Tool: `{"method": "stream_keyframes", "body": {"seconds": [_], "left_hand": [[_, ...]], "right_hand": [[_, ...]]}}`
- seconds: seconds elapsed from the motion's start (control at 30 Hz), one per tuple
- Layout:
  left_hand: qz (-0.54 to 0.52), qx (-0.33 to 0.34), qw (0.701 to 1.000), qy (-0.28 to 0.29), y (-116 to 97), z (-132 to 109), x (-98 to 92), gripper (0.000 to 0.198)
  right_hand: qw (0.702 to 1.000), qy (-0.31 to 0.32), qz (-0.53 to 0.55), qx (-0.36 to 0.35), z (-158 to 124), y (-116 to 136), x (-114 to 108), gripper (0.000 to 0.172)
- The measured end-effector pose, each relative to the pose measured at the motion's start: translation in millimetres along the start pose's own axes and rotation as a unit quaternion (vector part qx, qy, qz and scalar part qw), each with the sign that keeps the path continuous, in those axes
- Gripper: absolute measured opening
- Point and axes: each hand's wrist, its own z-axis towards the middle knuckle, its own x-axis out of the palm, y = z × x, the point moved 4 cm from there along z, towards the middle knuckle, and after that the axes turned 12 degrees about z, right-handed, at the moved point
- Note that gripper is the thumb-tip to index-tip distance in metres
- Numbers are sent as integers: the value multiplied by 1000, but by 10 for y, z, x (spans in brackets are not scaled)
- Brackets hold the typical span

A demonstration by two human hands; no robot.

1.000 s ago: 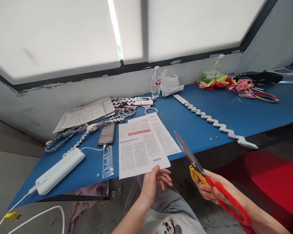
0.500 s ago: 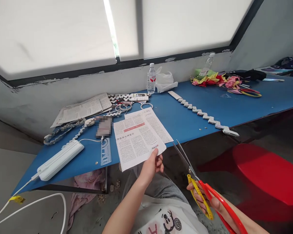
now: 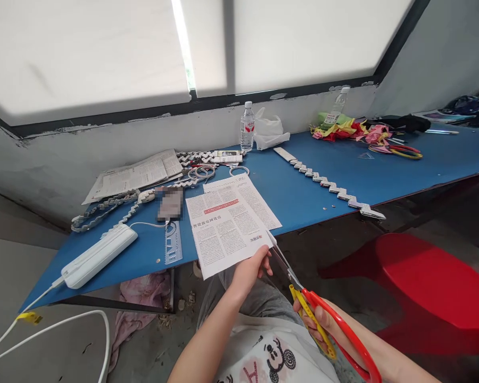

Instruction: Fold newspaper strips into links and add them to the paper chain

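My left hand pinches the lower right corner of a printed newspaper sheet, which sticks out past the table's front edge. In my right hand is a pair of scissors with one red and one yellow handle. The blades point up and left and meet the sheet's right edge, just beside my left fingers. Another newspaper sheet lies under the held one on the blue table. A clear plastic ruler lies left of the sheets.
A folded-paper zigzag strip crosses the table on the right. A white power strip, a phone and stacked newspapers are at left. A water bottle stands at the back. A red stool is at right, below the table.
My right hand has brought the scissors left, so the blades now reach the sheet's right edge. Their gap has narrowed. My left hand and the sheet have shifted slightly right.
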Motion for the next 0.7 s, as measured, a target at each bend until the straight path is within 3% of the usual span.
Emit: {"method": "stream_keyframes", "body": {"seconds": [0.2, 0.37, 0.5, 0.7], "left_hand": [[-26, -5, 1000, 1, -89, 7, -8, 23], [-51, -10, 998, 32, -280, 98, -37, 24], [-55, -17, 998, 38, -479, 324, -178, 21], [15, 25, 1000, -2, -833, 763, -445, 18]], "right_hand": [[999, 4, 45, 11, 61, 256, 214, 72], [999, 5, 40, -5, 207, 480, 265, 71], [1000, 13, 20, 20, 420, 717, 253, 73], [1000, 25, -8, 7, 803, 1246, 293, 71]]}}
